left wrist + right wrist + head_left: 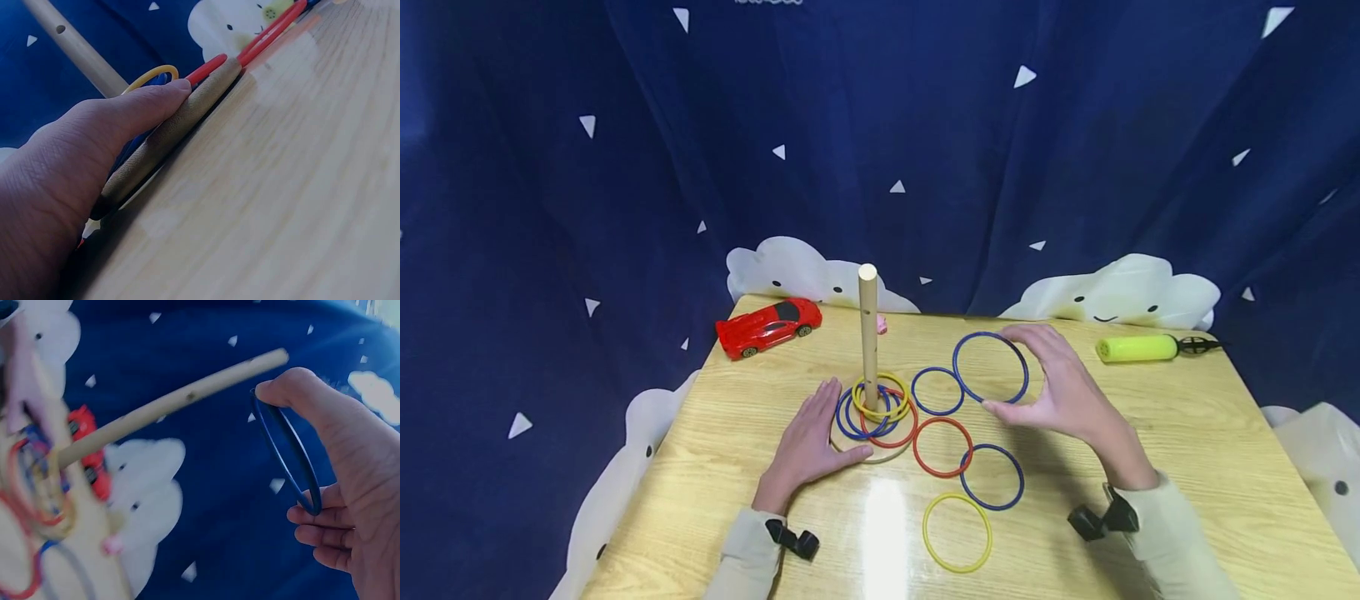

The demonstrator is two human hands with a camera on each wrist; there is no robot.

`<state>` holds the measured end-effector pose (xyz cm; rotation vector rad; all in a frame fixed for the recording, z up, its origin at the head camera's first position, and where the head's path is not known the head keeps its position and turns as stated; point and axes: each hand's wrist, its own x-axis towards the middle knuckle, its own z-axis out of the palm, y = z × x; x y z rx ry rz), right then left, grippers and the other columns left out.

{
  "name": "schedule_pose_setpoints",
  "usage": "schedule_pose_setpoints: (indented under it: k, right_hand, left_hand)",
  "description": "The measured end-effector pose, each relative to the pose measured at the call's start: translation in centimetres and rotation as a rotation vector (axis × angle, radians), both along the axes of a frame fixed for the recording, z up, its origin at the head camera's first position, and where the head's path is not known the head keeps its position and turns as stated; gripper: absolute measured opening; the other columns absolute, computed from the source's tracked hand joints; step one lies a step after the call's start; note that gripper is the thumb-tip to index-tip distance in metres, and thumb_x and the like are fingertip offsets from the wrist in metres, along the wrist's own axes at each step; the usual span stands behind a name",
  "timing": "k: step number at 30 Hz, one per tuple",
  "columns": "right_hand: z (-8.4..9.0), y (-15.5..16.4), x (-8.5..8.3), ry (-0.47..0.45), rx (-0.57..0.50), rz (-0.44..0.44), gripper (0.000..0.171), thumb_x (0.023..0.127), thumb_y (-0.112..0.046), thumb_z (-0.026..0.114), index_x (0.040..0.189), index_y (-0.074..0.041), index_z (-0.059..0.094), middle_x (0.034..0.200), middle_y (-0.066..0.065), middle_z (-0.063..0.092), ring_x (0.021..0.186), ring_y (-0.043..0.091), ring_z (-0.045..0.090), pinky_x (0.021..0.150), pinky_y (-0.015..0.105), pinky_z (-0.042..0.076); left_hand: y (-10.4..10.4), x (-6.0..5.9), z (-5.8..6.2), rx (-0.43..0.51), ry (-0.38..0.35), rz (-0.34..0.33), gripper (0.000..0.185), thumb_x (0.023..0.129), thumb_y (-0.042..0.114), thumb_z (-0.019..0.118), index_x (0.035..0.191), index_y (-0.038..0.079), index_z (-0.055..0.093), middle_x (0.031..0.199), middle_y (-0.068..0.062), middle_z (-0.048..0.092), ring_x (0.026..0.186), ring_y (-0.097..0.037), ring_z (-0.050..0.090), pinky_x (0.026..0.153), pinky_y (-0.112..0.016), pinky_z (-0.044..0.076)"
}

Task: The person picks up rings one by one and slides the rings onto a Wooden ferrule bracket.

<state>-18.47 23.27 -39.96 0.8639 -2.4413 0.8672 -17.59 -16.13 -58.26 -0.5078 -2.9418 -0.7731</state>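
A wooden peg (868, 333) stands upright on a round tan base (880, 458), with yellow, blue and red rings (889, 446) stacked round its foot. My left hand (831, 421) lies flat on the table, fingers straight, its thumb (144, 103) pressed against the base rim (169, 134). To the right of the peg, my right hand (1037, 375) holds a large blue ring (954, 367) above the table, pinched between a fingertip and the other fingers (325, 531). In the right wrist view that ring (311, 505) stands on edge beside the peg (175, 403).
Loose rings lie on the wooden table (1187, 433) right of the base: a small blue one (937, 414), a red one (914, 447), another blue one (992, 508) and a yellow one (924, 533). A red toy car (767, 326) sits back left, a yellow-green pump (1138, 347) back right.
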Motion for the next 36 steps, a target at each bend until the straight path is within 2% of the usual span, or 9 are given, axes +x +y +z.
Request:
schedule_pose_setpoints:
  k: [4, 11, 15, 19, 23, 27, 31, 36]
  right_hand:
    - [3.1, -1.8, -1.8, 0.083, -0.036, 0.086, 0.091, 0.058, -0.04, 0.097, 0.135, -0.003, 0.064, 0.133, 0.009, 0.066, 0.125, 0.029, 0.056, 0.109, 0.035, 0.039]
    - [8.3, -5.2, -4.4, 0.174, -0.063, 0.206, 0.088, 0.062, -0.047, 0.093, 0.132, -0.002, 0.066, 0.13, 0.011, 0.068, 0.122, 0.03, 0.058, 0.104, 0.042, 0.042]
    - [10.5, -7.1, -5.3, 0.219, -0.096, 0.263, 0.087, 0.06, -0.045, 0.094, 0.13, -0.001, 0.067, 0.127, 0.013, 0.069, 0.119, 0.031, 0.058, 0.102, 0.042, 0.043]
    - [11.9, -8.7, -5.9, 0.237, -0.076, 0.29, 0.087, 0.06, -0.044, 0.094, 0.131, -0.001, 0.067, 0.127, 0.012, 0.069, 0.119, 0.03, 0.058, 0.102, 0.045, 0.043]
    - [12.7, -9.8, -6.4, 0.241, -0.038, 0.287, 0.089, 0.061, -0.047, 0.094, 0.133, -0.001, 0.065, 0.129, 0.011, 0.068, 0.122, 0.028, 0.056, 0.104, 0.049, 0.043]
    - [12.7, -10.6, -6.8, 0.232, -0.001, 0.296, 0.092, 0.062, -0.05, 0.093, 0.133, 0.0, 0.064, 0.13, 0.011, 0.067, 0.124, 0.027, 0.055, 0.106, 0.049, 0.043]
    - [11.7, -11.2, -7.0, 0.226, 0.026, 0.308, 0.094, 0.061, -0.053, 0.094, 0.132, 0.002, 0.065, 0.129, 0.012, 0.067, 0.123, 0.028, 0.056, 0.104, 0.05, 0.044]
    - [9.4, -11.7, -7.0, 0.19, 0.062, 0.307, 0.091, 0.064, -0.054, 0.091, 0.132, 0.002, 0.064, 0.129, 0.012, 0.067, 0.122, 0.027, 0.056, 0.101, 0.05, 0.046]
  left_hand:
    - [-0.1, 0.0, 0.0, 0.006, 0.009, -0.001, 0.13, 0.077, 0.09, 0.062, 0.168, 0.009, 0.018, 0.175, -0.005, 0.018, 0.162, -0.023, 0.013, 0.13, -0.047, 0.02]
    - [-0.1, 0.1, 0.4, 0.008, -0.014, 0.003, 0.13, 0.076, 0.089, 0.062, 0.168, 0.009, 0.017, 0.175, -0.005, 0.017, 0.162, -0.023, 0.012, 0.13, -0.044, 0.017]
    - [-0.1, 0.0, 0.5, 0.008, -0.01, 0.001, 0.129, 0.077, 0.088, 0.063, 0.168, 0.009, 0.018, 0.175, -0.006, 0.018, 0.162, -0.023, 0.012, 0.13, -0.046, 0.018]
    - [-0.1, 0.0, 0.5, -0.006, -0.029, 0.003, 0.129, 0.077, 0.09, 0.061, 0.168, 0.011, 0.016, 0.176, -0.003, 0.015, 0.162, -0.019, 0.009, 0.131, -0.043, 0.016]
    - [-0.1, 0.0, 0.5, -0.012, -0.038, 0.004, 0.13, 0.077, 0.09, 0.06, 0.169, 0.012, 0.014, 0.176, -0.002, 0.014, 0.162, -0.018, 0.007, 0.131, -0.042, 0.014]
    - [-0.1, 0.0, 0.5, -0.006, -0.034, 0.006, 0.13, 0.077, 0.089, 0.061, 0.169, 0.011, 0.015, 0.176, -0.003, 0.015, 0.162, -0.02, 0.008, 0.131, -0.043, 0.015]
    - [0.0, 0.0, 0.6, 0.001, -0.03, 0.002, 0.129, 0.077, 0.089, 0.062, 0.168, 0.01, 0.017, 0.175, -0.005, 0.016, 0.162, -0.022, 0.011, 0.13, -0.044, 0.016]
    - [0.0, 0.0, 0.6, -0.001, -0.032, 0.001, 0.129, 0.077, 0.089, 0.062, 0.168, 0.009, 0.017, 0.175, -0.005, 0.016, 0.162, -0.023, 0.011, 0.131, -0.045, 0.016]
